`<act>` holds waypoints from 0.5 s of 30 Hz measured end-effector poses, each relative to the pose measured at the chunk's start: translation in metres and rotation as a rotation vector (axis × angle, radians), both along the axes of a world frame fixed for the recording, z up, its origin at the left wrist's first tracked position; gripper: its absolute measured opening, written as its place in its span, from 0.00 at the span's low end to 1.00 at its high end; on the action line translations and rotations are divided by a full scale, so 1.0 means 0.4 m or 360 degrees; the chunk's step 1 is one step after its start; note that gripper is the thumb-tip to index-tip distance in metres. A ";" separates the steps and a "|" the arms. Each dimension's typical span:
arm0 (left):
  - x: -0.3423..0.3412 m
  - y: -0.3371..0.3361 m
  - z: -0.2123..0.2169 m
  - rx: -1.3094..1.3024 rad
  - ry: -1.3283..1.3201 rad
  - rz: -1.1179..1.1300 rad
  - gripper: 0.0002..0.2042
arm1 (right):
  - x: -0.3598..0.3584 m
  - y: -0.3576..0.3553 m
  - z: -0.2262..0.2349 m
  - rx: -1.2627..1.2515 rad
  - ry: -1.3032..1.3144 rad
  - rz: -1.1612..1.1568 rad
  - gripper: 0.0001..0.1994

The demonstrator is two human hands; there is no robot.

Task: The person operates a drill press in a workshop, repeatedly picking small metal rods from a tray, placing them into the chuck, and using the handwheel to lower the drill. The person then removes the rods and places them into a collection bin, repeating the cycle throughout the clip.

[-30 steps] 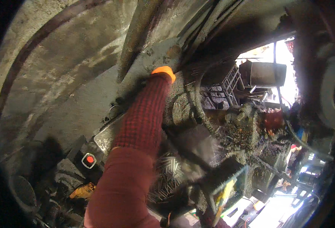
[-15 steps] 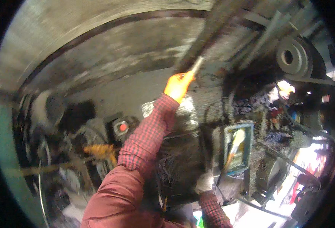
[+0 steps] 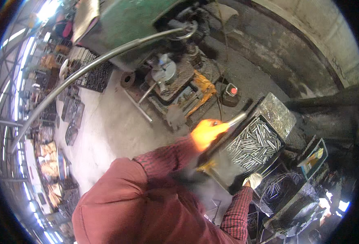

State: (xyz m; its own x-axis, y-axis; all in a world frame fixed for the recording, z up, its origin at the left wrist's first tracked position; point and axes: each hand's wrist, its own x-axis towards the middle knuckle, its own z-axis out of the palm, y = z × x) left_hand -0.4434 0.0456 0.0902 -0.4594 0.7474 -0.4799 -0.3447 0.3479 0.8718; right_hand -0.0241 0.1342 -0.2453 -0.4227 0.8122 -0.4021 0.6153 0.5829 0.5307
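Observation:
My left hand (image 3: 205,135), in an orange glove, is closed around a short silvery metal rod (image 3: 237,119). The rod points away from me toward the right, slightly blurred, above the far-left side of a dark tray (image 3: 274,128). Many similar metal rods (image 3: 253,145) lie in that tray in a loose heap. My right hand (image 3: 253,179), in a white glove, is at the tray's near right corner. Its fingers are too small and partly hidden, so I cannot tell whether they grip the rim.
A wire basket (image 3: 280,192) with a few rods stands right of my right hand. Beyond it is a blue-framed panel (image 3: 313,159). A box with a red button (image 3: 231,91) sits past the tray. Machinery with a round metal disc (image 3: 164,70) and a long curved pipe (image 3: 106,57) occupy the upper left.
My view has swung left, bringing the machinery and rod-filled tray into sight. My left arm, stretched far forward before, is now bent nearer the tray, with the rod still in hand.

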 end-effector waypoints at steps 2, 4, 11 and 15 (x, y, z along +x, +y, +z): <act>-0.010 -0.144 -0.015 -0.0349 -0.0350 0.0222 0.15 | -0.008 0.005 0.033 0.0047 0.0040 0.0202 0.04; -0.022 -0.285 -0.032 -0.0389 -0.0440 0.0356 0.15 | -0.015 0.011 0.072 0.0183 0.0252 0.0312 0.08; -0.050 -0.630 -0.019 -0.0486 -0.0451 0.1047 0.17 | 0.001 0.032 0.052 0.0293 0.0595 0.0303 0.08; -0.101 -0.749 0.036 -0.0344 -0.0405 0.1305 0.19 | 0.019 0.085 0.126 -0.0257 0.1163 0.0408 0.08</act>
State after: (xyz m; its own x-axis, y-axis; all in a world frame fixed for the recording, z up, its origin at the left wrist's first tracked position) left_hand -0.4837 -0.2540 0.1047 -0.6708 0.1107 -0.7333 -0.7326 0.0546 0.6784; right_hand -0.0163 0.1681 -0.1950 -0.7914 0.6088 -0.0549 0.6113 0.7892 -0.0595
